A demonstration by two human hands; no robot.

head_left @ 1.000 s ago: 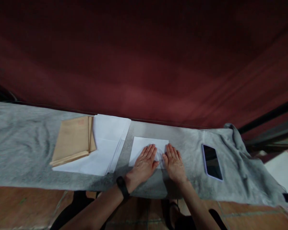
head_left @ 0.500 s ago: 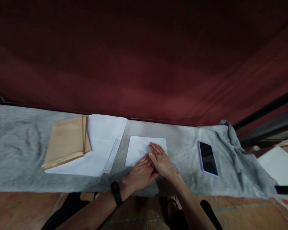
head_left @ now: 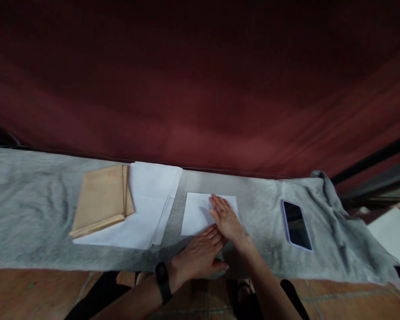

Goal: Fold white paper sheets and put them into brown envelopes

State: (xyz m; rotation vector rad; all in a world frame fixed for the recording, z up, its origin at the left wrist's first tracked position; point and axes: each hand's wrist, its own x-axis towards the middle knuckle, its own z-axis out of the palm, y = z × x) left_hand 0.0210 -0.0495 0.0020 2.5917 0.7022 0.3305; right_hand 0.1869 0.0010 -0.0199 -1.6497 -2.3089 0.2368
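A white sheet of paper [head_left: 195, 213], smaller than the sheets on its left, lies flat on the grey cloth. My right hand [head_left: 227, 221] rests flat on its right half, fingers stretched toward the far edge. Over the near edge lies my left hand [head_left: 203, 254], palm down and fingers extended, with its fingertips against or just under the right hand. Neither hand grips anything. The sheet's near right corner is hidden under the hands.
Brown envelopes [head_left: 102, 193] are piled on a stack of large white paper [head_left: 150, 195] to the left. A phone [head_left: 297, 226] in a lilac case lies on the right. The grey cloth [head_left: 33, 213] covers the narrow table, backed by a dark red hanging [head_left: 193, 106].
My right hand has slid slightly toward the sheet's far edge. My left hand has drawn back a little toward me, its thumb now spread. The whole view has shifted slightly.
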